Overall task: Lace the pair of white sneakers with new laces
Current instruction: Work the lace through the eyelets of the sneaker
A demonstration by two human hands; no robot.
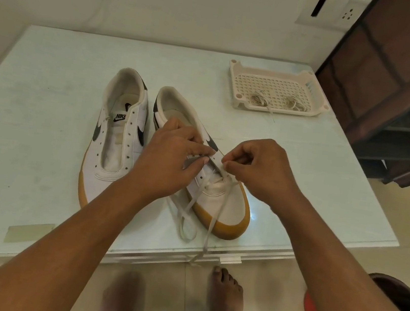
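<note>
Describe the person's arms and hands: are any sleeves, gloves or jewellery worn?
The left hand and right hand are bare: no gloves, and no ring, watch or bracelet is visible. The left forearm and right forearm are uncovered up to the picture's edge, so no sleeve shows.

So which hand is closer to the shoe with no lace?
Left. The left hand sits right beside the unlaced sneaker; the right hand is farther off, on the other sneaker's far side, pinching its lace.
</note>
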